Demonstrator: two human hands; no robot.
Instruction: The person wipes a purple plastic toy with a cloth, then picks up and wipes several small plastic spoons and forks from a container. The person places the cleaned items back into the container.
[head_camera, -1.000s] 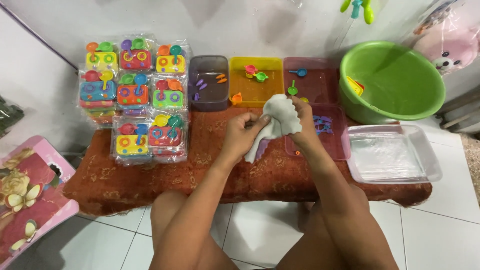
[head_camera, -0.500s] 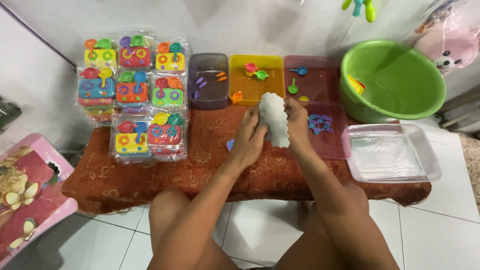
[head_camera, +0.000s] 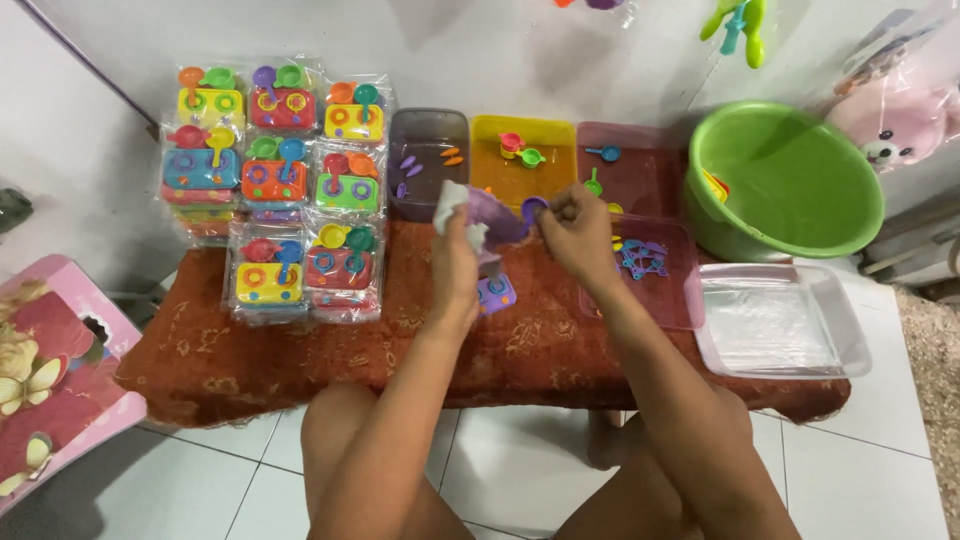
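Cloth-covered table (head_camera: 300, 360) is carrying everything, and a green basin (head_camera: 790, 185) is sitting at its far right with a yellow piece just showing at its inner wall. Near that, a clear lidded box (head_camera: 785, 325) is lying flat, while wrapped toy stove sets (head_camera: 275, 190) are standing stacked at the far left. Along the far edge, a grey tub (head_camera: 428, 160) is holding small purple and orange bits, a yellow tub (head_camera: 525, 155) tiny cups, and a pink tub (head_camera: 625, 165) small blue and green pieces. A pink tray (head_camera: 650, 275) is holding blue rings. The left hand (head_camera: 455, 250) is pinching a crumpled white bag (head_camera: 450, 205), thin, soft and slippery-looking, best gripped at its open edge. The right hand (head_camera: 578, 228) is clamping its fingers on a small purple toy pan (head_camera: 532, 208), light and rigid, beside a purple toy stove (head_camera: 497, 215) held between both hands. Another purple piece (head_camera: 497, 293) is lying on the table below.
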